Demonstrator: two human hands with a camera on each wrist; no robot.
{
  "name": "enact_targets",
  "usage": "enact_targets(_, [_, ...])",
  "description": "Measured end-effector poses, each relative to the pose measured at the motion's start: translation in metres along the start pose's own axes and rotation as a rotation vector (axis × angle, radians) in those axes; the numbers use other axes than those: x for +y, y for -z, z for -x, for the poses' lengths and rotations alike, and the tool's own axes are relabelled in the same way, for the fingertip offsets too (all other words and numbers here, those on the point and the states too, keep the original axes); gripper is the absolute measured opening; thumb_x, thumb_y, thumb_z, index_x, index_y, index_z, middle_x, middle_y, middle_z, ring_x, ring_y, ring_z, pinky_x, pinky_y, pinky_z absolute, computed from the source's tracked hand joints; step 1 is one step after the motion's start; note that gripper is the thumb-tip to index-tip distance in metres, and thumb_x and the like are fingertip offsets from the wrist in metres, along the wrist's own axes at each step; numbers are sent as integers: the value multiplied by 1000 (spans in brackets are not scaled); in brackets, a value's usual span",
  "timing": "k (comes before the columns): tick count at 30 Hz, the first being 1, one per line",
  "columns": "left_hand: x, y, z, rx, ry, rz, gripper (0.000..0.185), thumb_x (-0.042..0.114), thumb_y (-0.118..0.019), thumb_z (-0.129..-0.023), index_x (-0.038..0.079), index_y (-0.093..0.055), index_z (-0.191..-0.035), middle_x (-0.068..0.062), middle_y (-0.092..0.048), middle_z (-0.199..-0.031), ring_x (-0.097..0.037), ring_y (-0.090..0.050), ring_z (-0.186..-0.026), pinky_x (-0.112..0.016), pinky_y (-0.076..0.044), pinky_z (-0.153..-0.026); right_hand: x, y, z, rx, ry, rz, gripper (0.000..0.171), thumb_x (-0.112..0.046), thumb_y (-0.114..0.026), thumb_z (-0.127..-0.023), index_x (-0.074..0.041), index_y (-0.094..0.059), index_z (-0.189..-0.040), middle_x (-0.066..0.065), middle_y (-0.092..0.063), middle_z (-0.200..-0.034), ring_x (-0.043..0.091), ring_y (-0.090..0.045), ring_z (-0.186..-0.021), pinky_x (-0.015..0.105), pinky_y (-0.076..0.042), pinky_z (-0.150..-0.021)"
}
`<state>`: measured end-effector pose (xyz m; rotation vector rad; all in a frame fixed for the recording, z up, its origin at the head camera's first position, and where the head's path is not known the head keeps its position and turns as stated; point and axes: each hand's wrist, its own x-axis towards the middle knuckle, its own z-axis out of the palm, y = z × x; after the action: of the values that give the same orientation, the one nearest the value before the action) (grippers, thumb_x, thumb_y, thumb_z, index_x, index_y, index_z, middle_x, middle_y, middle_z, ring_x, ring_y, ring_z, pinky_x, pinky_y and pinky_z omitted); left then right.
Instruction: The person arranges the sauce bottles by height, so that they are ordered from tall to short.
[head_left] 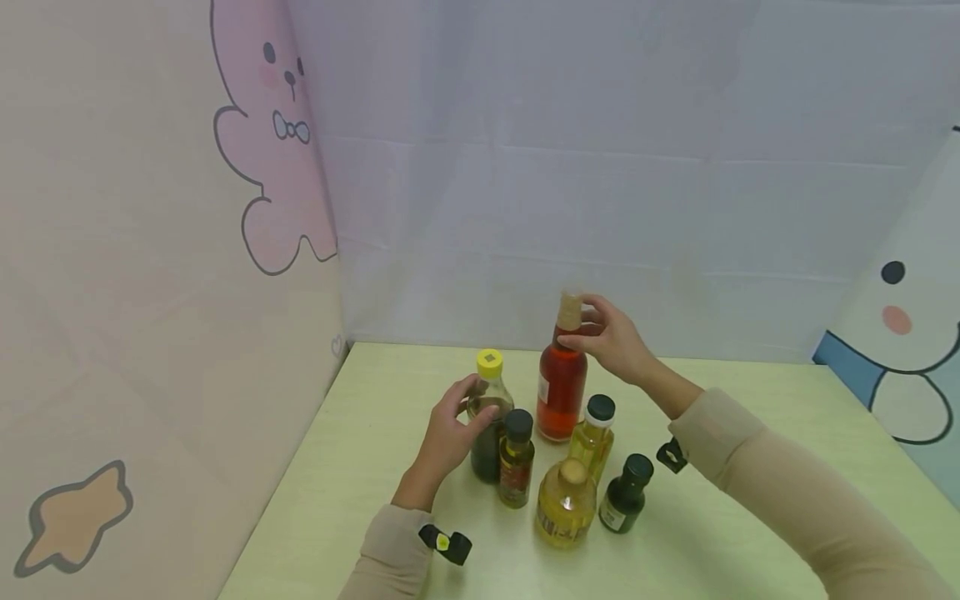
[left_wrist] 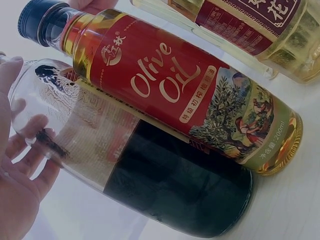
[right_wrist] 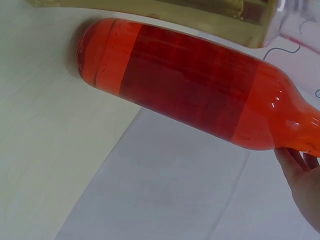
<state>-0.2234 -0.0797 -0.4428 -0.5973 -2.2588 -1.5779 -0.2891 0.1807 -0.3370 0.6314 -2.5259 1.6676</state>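
My left hand (head_left: 447,435) holds a clear bottle of dark liquid (left_wrist: 175,182) by its upper part, with fingers and thumb around it; a yellow cap tops this bottle. Beside it stands a small olive oil bottle (left_wrist: 165,80) with a dark cap and red label. Farther back, my right hand (head_left: 621,343) grips the neck of a tall red bottle (head_left: 562,385), which has a pale wrapped top. In the right wrist view, fingers show at the neck of that red bottle (right_wrist: 190,85). Both held bottles look upright at the table.
In front of the red bottle stands a yellow oil bottle (head_left: 591,448) with a dark green cap. Nearer are a rounded yellow bottle (head_left: 566,510) and a small dark bottle (head_left: 622,500). White cloth (head_left: 600,200) hangs behind the pale table (head_left: 750,417).
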Motion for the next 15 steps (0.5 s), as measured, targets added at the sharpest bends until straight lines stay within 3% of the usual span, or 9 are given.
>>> enact_targets(15, [-4, 0, -1, 0, 17, 6, 46, 33, -63, -85, 14, -50, -125, 1, -55, -112, -15, -48, -107, -43, -42, -87, -2, -8, -18, -54, 46, 19, 57, -17, -72, -78, -9, -42, -126, 19, -53, -116, 31, -56, -99, 44, -48, -79])
